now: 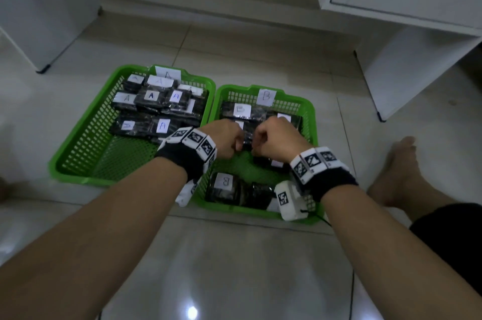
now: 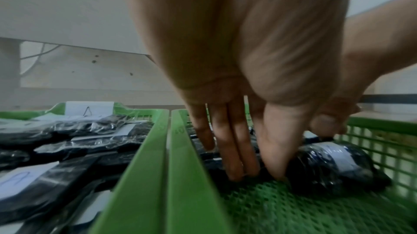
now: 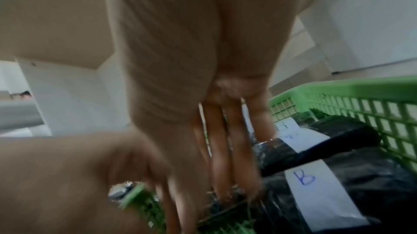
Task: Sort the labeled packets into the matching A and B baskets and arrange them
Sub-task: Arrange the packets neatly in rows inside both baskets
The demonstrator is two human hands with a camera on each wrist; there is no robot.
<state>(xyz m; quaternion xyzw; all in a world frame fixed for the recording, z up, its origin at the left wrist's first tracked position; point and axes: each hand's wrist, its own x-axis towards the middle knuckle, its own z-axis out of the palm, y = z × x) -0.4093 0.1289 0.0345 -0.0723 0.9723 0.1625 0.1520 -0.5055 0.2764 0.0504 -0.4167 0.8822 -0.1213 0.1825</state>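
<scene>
Two green baskets stand side by side on the floor. Basket A (image 1: 78, 179) on the left holds several black packets with A labels (image 1: 151, 96). Basket B (image 1: 310, 116) on the right holds B packets at its far end (image 1: 242, 109) and one at its near end (image 1: 225, 186). Both hands meet in the middle of basket B. My left hand (image 1: 236, 146) (image 2: 259, 173) pinches one end of a black labelled packet (image 1: 247, 137) (image 2: 334, 166) lying on the mesh floor. My right hand (image 1: 257, 147) (image 3: 225, 184) grips the same packet from the other side, its fingers blurred.
Paper tags A (image 1: 168, 73) and B (image 1: 266, 96) mark the baskets' far walls. A white cabinet (image 1: 407, 64) stands at the back right and white furniture (image 1: 44, 19) at the back left. A bare foot (image 1: 401, 171) rests on the tiles right of basket B.
</scene>
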